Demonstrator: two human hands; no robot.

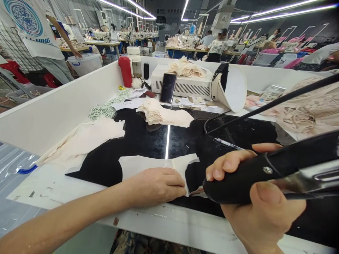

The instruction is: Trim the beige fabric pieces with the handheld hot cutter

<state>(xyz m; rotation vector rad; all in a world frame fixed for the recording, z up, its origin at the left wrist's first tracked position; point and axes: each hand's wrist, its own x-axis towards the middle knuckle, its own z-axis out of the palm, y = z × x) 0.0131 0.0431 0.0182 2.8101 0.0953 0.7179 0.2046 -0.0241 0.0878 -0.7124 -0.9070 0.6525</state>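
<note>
My left hand (156, 187) lies palm down on a whitish fabric piece (143, 163), its fingers bent and close together at the piece's right end. That piece rests on the black tabletop sheet and has a creamier section at the right. My right hand (254, 197) is wrapped round a black handheld tool (238, 176) with a screw and a metal lever. The tool's rounded black end points left, just right of the piece, and its working tip cannot be made out. Beyond lies a stack of cream fabric pieces (164, 113); more cream pieces (87, 139) lie at the left.
A white vented box (182, 84) at the back bears fabric, with a phone (168, 87) leaning on it. Beside it are a red jug (125, 71) and a white cone (235, 88). A pen (227, 144) and a black cord (254, 111) lie right. Co-workers are beyond.
</note>
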